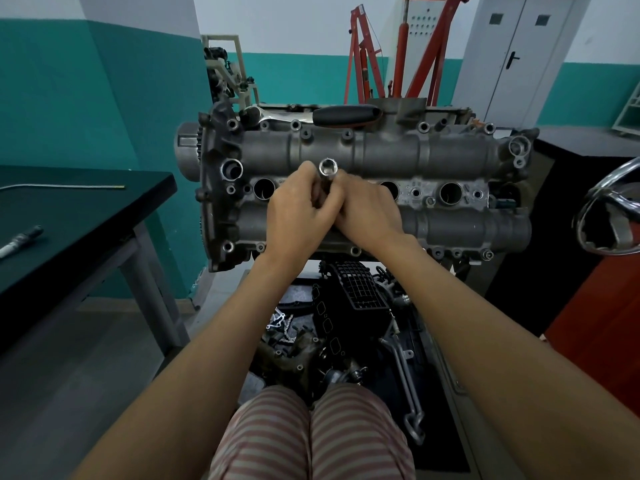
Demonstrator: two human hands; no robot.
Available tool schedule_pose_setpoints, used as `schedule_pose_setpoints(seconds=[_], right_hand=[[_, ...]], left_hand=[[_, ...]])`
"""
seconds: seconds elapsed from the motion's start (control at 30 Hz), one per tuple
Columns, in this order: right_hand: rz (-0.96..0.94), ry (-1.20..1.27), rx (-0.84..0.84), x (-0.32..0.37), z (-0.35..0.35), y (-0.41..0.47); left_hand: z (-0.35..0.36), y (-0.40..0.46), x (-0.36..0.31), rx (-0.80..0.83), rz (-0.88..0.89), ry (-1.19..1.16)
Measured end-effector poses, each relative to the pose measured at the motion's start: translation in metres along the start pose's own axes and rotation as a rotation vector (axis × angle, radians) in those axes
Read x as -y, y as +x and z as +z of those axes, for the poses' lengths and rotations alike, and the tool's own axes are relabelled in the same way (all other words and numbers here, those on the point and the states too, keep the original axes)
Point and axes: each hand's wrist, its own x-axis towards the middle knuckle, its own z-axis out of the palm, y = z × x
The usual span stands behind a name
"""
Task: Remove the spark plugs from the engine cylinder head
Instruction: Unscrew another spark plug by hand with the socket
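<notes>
A grey engine cylinder head (pixel 450 154) stands on a stand in front of me, with a row of round spark plug wells; three of them (pixel 264 188) (pixel 389 188) (pixel 450 192) show open and dark. Over the second well from the left, my left hand (pixel 298 209) and my right hand (pixel 367 209) both grip a silver tubular spark plug socket (pixel 327 169), whose open end points up at me. Its lower part is hidden by my fingers. A ratchet wrench (pixel 346 115) with a black handle lies along the head's far edge.
A dark workbench (pixel 69 216) at the left carries a thin rod and a small tool. Loose engine parts, including a black manifold (pixel 349 306), lie on the floor below the head. A red engine hoist (pixel 398 53) stands behind; a chromed wheel (pixel 613 209) sits at the right.
</notes>
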Motion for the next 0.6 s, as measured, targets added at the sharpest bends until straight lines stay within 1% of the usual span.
schedule_pose_setpoints(seconds=[0.1, 0.17, 0.3, 0.43, 0.53, 0.6], right_hand=[[0.027, 0.095, 0.007, 0.0001, -0.0009, 0.0001], [0.041, 0.114, 0.005, 0.0004, -0.0019, -0.0002], [0.016, 0.009, -0.011, 0.0, -0.0012, 0.0004], [-0.004, -0.006, -0.02, -0.0012, 0.0005, 0.0007], [-0.02, -0.032, 0.004, -0.0014, 0.0013, 0.0012], [-0.02, 0.004, 0.009, -0.001, 0.0009, 0.0009]], left_hand=[[-0.0001, -0.0001, -0.0007, -0.007, -0.014, 0.008], [0.0004, 0.0007, -0.0003, -0.014, -0.023, 0.005], [0.0014, 0.0034, 0.0016, -0.038, -0.008, -0.027], [0.0031, 0.0044, 0.0027, -0.053, 0.009, -0.024], [0.0016, 0.0021, 0.0014, -0.022, 0.008, -0.008], [0.0011, 0.0002, 0.0014, -0.002, -0.006, -0.027]])
